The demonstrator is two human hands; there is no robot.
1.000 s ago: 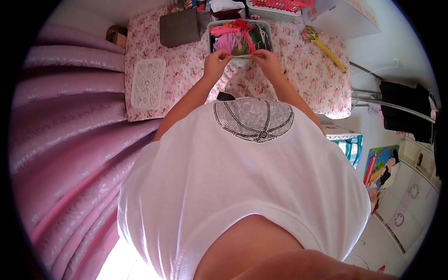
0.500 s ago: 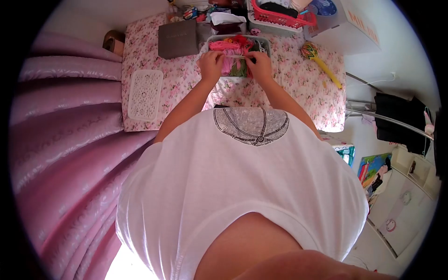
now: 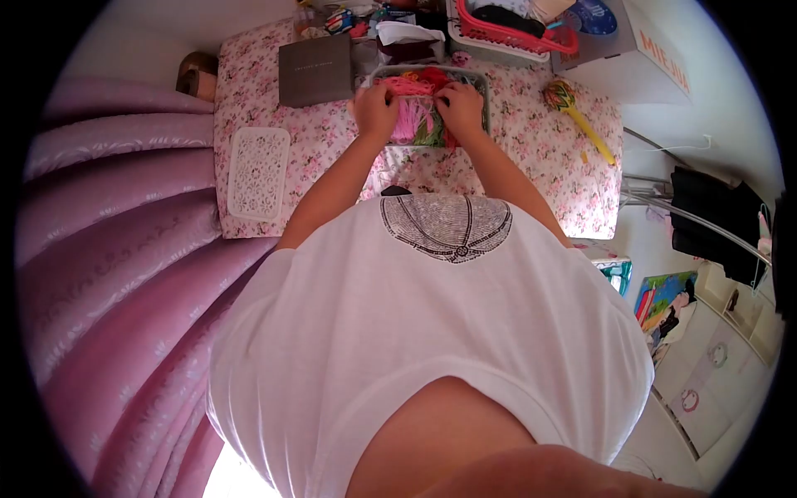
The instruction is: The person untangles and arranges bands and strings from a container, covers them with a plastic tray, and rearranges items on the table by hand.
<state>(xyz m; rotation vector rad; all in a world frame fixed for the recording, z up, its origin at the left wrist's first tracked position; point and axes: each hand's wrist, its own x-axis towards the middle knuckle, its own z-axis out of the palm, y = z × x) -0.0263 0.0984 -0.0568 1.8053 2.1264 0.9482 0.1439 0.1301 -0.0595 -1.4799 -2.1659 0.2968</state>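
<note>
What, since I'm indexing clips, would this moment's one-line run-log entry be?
bin: holds coloured strands; left hand: at its left side; right hand: at its right side; grip: unclear

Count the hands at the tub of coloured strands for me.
2. The left hand is at the left side of the tub, and the right hand at its right, with coloured strands between. No others show.
</note>
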